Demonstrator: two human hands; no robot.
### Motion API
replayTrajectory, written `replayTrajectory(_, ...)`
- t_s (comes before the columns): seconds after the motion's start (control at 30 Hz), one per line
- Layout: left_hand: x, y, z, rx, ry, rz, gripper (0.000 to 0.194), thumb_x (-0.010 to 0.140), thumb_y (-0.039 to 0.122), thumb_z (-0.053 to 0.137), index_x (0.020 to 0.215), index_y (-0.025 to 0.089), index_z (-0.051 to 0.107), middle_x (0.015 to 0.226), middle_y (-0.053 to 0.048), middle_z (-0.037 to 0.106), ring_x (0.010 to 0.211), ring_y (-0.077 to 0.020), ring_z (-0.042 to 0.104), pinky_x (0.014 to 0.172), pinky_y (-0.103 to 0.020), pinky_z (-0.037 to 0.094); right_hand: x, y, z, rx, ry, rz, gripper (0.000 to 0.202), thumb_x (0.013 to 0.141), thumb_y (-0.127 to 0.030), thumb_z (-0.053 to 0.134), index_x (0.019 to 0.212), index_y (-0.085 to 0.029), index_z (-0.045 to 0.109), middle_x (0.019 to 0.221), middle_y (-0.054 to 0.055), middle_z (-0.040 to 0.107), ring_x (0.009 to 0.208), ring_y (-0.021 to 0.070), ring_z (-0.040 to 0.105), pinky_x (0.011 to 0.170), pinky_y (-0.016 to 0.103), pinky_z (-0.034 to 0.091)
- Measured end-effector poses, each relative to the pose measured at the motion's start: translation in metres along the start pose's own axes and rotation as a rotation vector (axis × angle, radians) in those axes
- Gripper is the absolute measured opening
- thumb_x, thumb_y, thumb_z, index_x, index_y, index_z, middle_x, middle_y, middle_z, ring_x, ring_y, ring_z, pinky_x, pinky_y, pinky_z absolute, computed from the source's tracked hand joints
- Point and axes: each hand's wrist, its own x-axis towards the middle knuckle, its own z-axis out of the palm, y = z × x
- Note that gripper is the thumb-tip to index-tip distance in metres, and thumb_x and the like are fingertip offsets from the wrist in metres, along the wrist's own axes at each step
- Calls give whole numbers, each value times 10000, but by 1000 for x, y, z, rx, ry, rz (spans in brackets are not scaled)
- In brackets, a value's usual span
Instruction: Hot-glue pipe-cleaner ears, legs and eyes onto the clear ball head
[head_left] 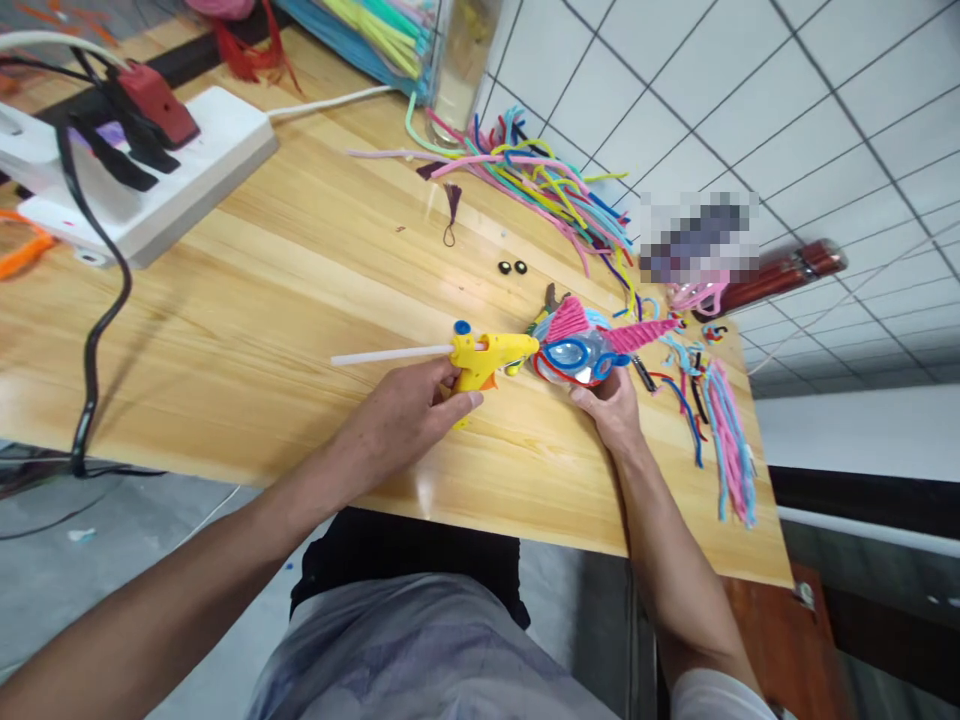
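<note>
My left hand (420, 405) is wrapped round the handle of a yellow glue gun (487, 352), with a long white glue stick (390, 356) poking out of its back. The gun's nozzle points right, at or very near a clear plastic craft figure (589, 350) trimmed with blue and red pipe cleaners and pink fin-like pieces. My right hand (611, 405) grips that figure from below; some fingers are hidden behind it. Pliers (551, 298) lie just behind the figure, partly covered. Two small black-rimmed round pieces (513, 268) lie farther back, close to a dark tassel (452, 205).
Loose coloured pipe cleaners (540, 190) are heaped along the tiled wall. A pink and blue bundle (729, 440) lies at the right edge. At left stands a white power strip (202, 160) with plugs, its black cable (91, 370) crossing the table edge. A red cylinder (795, 270) rests at back right.
</note>
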Motion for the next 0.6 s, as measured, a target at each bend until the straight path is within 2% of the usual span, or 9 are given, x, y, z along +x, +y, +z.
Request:
replayTrajectory(0.17, 3, -10, 4, 1, 15, -65, 402, 924, 545, 609, 1063, 196, 753, 847, -34, 734, 749, -229, 629, 679, -329, 436, 1, 1, 5, 52, -5, 31, 824, 597, -642, 1001, 1250, -283, 651, 1376, 99, 745, 1348, 356, 664, 1211, 527, 493)
replayTrajectory(0.27, 5, -15, 5, -49, 10, -102, 437, 905, 566, 658, 1107, 194, 767, 953, -56, 775, 823, -251, 665, 717, -334, 472, 2, 1, 8, 82, -2, 20, 845, 578, -654, 1005, 1253, -279, 660, 1379, 89, 739, 1361, 353, 649, 1238, 520, 464)
replayTrajectory(0.37, 6, -19, 6, -155, -9, -145, 480, 875, 545, 718, 1201, 196, 761, 991, -53, 782, 779, -220, 643, 678, -312, 468, 3, 0, 10, 123, -18, 4, 881, 567, -654, 1013, 1280, -269, 669, 1403, 93, 725, 1385, 356, 632, 1256, 518, 443)
replayTrajectory(0.47, 5, -22, 6, -220, -3, -202, 478, 868, 547, 741, 1183, 188, 766, 933, -46, 759, 677, -176, 579, 589, -288, 408, 4, 3, 10, 138, -40, -11, 947, 564, -671, 1009, 1348, -265, 666, 1453, 97, 701, 1431, 360, 600, 1279, 514, 415)
replayTrajectory(0.6, 2, -17, 6, -266, 51, -217, 416, 835, 524, 795, 1061, 175, 777, 937, -56, 760, 764, -192, 640, 657, -292, 454, 5, 9, 8, 106, -36, -27, 1039, 551, -714, 993, 1434, -292, 644, 1504, 79, 673, 1472, 364, 566, 1304, 528, 379)
